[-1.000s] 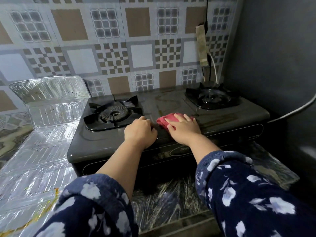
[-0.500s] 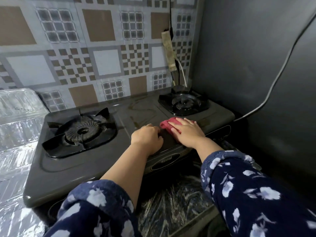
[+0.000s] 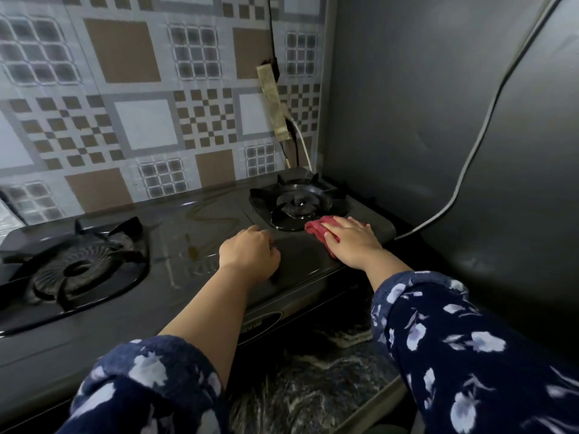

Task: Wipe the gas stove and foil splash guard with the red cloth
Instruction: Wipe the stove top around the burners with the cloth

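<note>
A dark two-burner gas stove (image 3: 200, 233) fills the middle of the view. My right hand (image 3: 352, 242) lies flat with straight fingers on the red cloth (image 3: 319, 229), pressing it onto the stove top just in front of the right burner (image 3: 297, 203). My left hand (image 3: 249, 255) rests as a loose fist on the stove top between the burners, holding nothing. A sliver of the foil splash guard (image 3: 7, 216) shows at the far left edge. Wet streaks mark the stove's centre.
The left burner (image 3: 73, 267) sits at the left. A patterned tiled wall (image 3: 141, 98) stands behind, with a power strip (image 3: 272, 101) hanging on it. A dark wall (image 3: 423, 120) with a grey cable (image 3: 479, 142) closes the right side.
My right hand has slid the red cloth to the right, from the stove's centre to beside the right burner. The view has turned right, and most of the foil guard has left the frame.
</note>
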{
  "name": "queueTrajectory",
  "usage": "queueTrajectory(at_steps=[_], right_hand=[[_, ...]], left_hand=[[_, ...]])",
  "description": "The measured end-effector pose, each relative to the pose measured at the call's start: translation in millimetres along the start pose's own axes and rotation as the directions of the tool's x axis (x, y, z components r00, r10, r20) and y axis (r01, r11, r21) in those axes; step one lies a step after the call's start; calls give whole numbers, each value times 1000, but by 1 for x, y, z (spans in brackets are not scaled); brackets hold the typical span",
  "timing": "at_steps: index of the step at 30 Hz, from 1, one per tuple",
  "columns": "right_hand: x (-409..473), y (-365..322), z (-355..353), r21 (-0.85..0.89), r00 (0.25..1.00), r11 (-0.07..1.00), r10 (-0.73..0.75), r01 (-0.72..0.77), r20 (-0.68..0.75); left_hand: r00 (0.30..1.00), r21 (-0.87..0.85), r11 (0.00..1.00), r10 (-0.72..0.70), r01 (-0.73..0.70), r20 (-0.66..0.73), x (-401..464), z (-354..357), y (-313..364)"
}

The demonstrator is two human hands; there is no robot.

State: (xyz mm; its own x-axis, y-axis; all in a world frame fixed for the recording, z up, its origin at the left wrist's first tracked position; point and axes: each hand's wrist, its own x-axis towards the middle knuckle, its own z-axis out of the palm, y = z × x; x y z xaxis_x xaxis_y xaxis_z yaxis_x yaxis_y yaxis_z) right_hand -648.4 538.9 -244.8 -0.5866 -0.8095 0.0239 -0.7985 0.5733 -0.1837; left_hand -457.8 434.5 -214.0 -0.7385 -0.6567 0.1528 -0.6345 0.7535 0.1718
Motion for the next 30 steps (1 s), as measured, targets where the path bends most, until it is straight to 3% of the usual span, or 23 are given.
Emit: queueTrajectory(at_steps=[4, 9, 13, 17, 25, 30], right_hand=[[15, 30, -7, -5, 1000, 1000, 0, 0, 1], [35, 58, -13, -23, 999, 998, 53, -53, -4], [43, 53, -11, -29, 989, 988, 149, -149, -1], [32, 43, -7, 3, 988, 990, 139, -140, -60], [-10, -30, 9, 6, 997, 999, 35, -35, -69], [-26, -97, 19, -3, 1000, 1000, -1, 1, -29]], left_hand=[[999, 8, 1000, -29, 29, 19, 18, 12, 19], [992, 23, 995, -93, 95, -80, 26, 19, 24], [987, 10, 993, -113, 115, -115, 25, 20, 26], [988, 4, 994, -108, 109, -111, 22, 20, 26], [998, -85, 996, -32, 35, 45, 8, 6, 6], [998, -91, 995, -37, 42, 52, -12, -9, -42]])
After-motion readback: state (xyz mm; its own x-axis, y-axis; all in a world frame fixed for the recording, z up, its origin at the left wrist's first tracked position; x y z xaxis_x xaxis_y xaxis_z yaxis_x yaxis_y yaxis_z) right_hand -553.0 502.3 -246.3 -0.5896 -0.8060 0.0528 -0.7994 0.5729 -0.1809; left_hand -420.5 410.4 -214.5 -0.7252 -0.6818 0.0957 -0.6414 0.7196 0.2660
